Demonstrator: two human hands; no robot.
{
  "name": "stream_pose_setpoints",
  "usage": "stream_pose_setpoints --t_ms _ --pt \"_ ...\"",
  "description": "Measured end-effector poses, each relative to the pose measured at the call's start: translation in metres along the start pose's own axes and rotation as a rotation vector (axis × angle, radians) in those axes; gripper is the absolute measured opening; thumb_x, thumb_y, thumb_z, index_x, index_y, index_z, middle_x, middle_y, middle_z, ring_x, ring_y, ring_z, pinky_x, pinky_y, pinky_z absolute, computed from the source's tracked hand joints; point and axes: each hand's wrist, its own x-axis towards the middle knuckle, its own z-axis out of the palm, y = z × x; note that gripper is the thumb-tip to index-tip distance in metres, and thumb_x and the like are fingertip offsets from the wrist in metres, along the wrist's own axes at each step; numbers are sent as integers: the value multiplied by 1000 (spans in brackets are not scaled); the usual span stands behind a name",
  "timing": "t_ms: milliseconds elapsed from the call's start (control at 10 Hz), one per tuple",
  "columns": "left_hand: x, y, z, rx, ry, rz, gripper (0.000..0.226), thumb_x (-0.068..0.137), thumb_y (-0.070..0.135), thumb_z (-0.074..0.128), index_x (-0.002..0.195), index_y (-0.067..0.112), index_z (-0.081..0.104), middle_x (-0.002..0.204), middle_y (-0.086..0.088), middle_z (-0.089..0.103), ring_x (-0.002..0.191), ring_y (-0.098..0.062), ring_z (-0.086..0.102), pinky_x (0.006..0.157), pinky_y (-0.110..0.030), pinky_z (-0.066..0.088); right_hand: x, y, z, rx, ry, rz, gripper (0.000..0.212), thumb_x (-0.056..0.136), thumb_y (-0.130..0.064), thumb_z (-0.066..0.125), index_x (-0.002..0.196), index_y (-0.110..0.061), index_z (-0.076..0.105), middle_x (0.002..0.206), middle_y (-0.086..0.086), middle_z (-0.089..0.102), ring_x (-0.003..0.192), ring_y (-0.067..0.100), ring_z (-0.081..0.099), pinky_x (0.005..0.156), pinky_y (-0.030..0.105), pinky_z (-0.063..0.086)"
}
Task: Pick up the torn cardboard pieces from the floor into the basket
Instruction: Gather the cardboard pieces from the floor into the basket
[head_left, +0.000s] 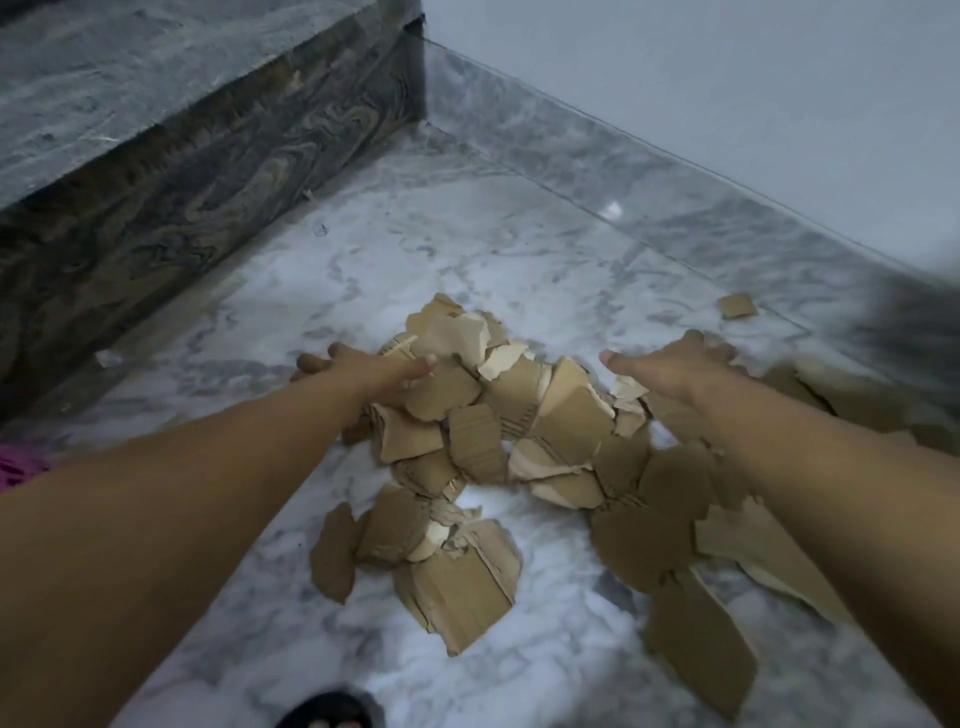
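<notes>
A heap of torn brown cardboard pieces (519, 431) lies on the white marble floor (415, 249). My left hand (363, 369) rests palm down on the heap's left edge, fingers spread, thumb pointing right over a piece. My right hand (670, 364) lies palm down on the heap's right side, fingers spread over the pieces. Neither hand visibly grips a piece. One small piece (736, 306) lies apart at the far right. A larger folded piece (462, 582) sits near me. No basket is in view.
A dark marble step (182, 171) rises at the left. A pale wall (727, 93) with a marble skirting runs along the right. A blurred dark shape (904, 312) sits at the right edge. The toe of a black sandal (327, 712) shows at the bottom.
</notes>
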Motion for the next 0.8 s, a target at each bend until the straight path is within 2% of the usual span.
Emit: stream_pose_setpoints --t_ms 100,200,300,400,500,600,700,800 --pt "-12 8 13 -11 46 -27 131 54 74 74 148 6 13 152 -18 4 141 -39 14 109 -49 36 -9 31 6 212 -10 87 119 73 -75 61 155 -11 5 163 13 4 146 40 15 114 50 22" --pt "-21 12 28 41 84 -33 130 44 67 82 142 8 19 143 -18 15 133 -39 25 104 -48 41 -23 39 18 373 -77 35 112 76 -69 64 154 -5 14 160 11 21 130 30 43 105 36 34" --pt "-27 15 38 -1 103 -40 119 47 48 86 141 7 26 144 -20 22 133 -39 29 108 -48 36 -32 27 27 339 -86 -22 101 77 -63 66 151 -6 28 155 14 32 139 33 34 106 35 34" --pt "-31 17 50 -110 42 -11 107 53 33 89 138 5 30 143 -23 30 130 -41 39 106 -49 40 -35 12 39 271 -80 -63 93 69 -58 75 140 -8 42 139 11 49 128 31 45 88 29 39" --pt "-6 7 65 -234 22 17 119 3 40 87 107 17 35 116 -18 48 94 -38 66 75 -50 58 -36 7 50 227 -29 -111 103 56 -56 85 136 -5 43 136 11 45 127 30 42 82 27 38" --pt "-2 0 60 -314 -76 89 110 0 36 93 97 0 54 85 -19 69 67 -33 70 57 -44 59 -34 6 56 192 27 -146 116 43 -60 88 133 -3 41 135 15 36 128 33 36 96 33 41" --pt "-24 2 41 -438 -240 139 52 47 9 94 85 -10 64 57 -19 61 34 -22 52 47 -30 45 -29 5 53 168 -28 -167 96 43 -60 88 118 -9 54 127 14 44 118 30 42 86 33 42" --pt "-29 2 31 -519 -296 167 41 58 -1 88 86 -7 59 62 -19 60 31 -25 51 43 -29 44 -25 6 50 188 -79 -219 92 42 -57 89 117 -14 56 121 9 52 109 25 45 76 30 38"
